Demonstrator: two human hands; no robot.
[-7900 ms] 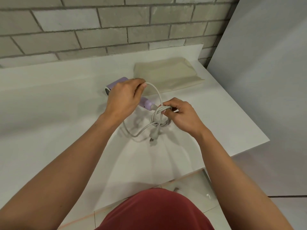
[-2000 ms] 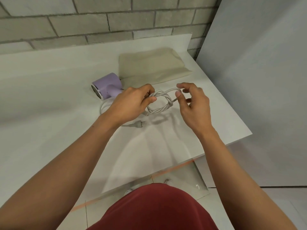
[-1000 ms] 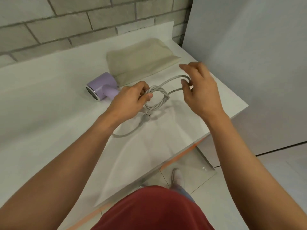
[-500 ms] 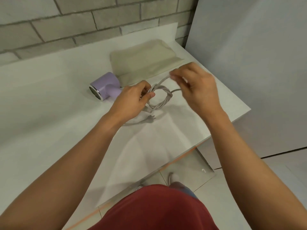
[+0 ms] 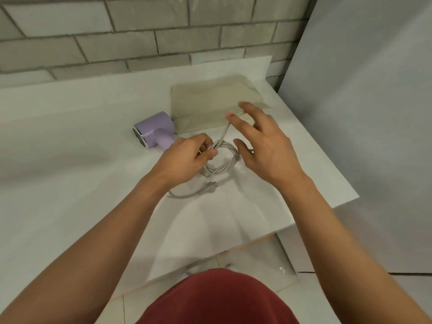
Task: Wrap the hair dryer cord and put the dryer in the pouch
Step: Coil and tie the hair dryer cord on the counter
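My left hand (image 5: 187, 157) grips the cord coil (image 5: 222, 168); right hand (image 5: 266, 148) fingers wide, 1 strand over index. Coil looks limp, springy: I'd pinch its crossing beside left fingertips.

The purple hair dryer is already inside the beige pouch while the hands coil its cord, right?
Not quite. The head view shows the purple hair dryer lying on the counter beside the beige pouch, not inside it. The left hand and right hand are indeed coiling its cord.
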